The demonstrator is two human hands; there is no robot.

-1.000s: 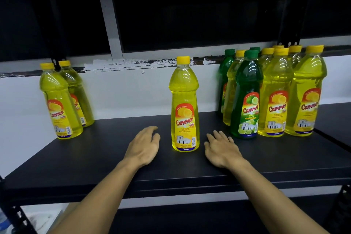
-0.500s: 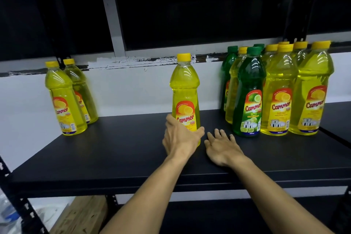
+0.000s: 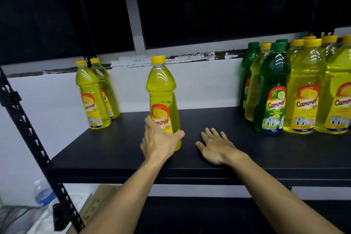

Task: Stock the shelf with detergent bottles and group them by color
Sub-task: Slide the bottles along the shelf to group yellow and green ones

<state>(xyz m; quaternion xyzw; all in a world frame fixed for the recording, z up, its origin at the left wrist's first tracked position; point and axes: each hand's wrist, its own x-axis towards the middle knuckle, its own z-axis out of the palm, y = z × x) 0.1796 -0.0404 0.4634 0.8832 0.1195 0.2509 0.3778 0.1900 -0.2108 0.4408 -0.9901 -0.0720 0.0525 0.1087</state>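
Note:
A yellow detergent bottle [image 3: 162,89] stands upright in the middle of the black shelf [image 3: 209,125]. My left hand [image 3: 158,141] grips its lower part, thumb wrapped round the right side. My right hand [image 3: 216,145] rests flat on the shelf to the right, fingers spread, holding nothing. Two yellow bottles [image 3: 91,97] stand at the back left. At the right is a mixed cluster: a green bottle [image 3: 273,89] in front, more green ones [image 3: 248,66] behind, and several yellow bottles [image 3: 305,89].
A black slotted upright post [image 3: 24,125] frames the shelf's left side. Below the shelf lie a cardboard box [image 3: 98,195] and a clear water bottle [image 3: 42,194]. A white wall runs behind the bottles.
My left hand moved from the shelf surface to the middle yellow bottle and took hold of it. The view shifted left and closer. My right hand stayed flat.

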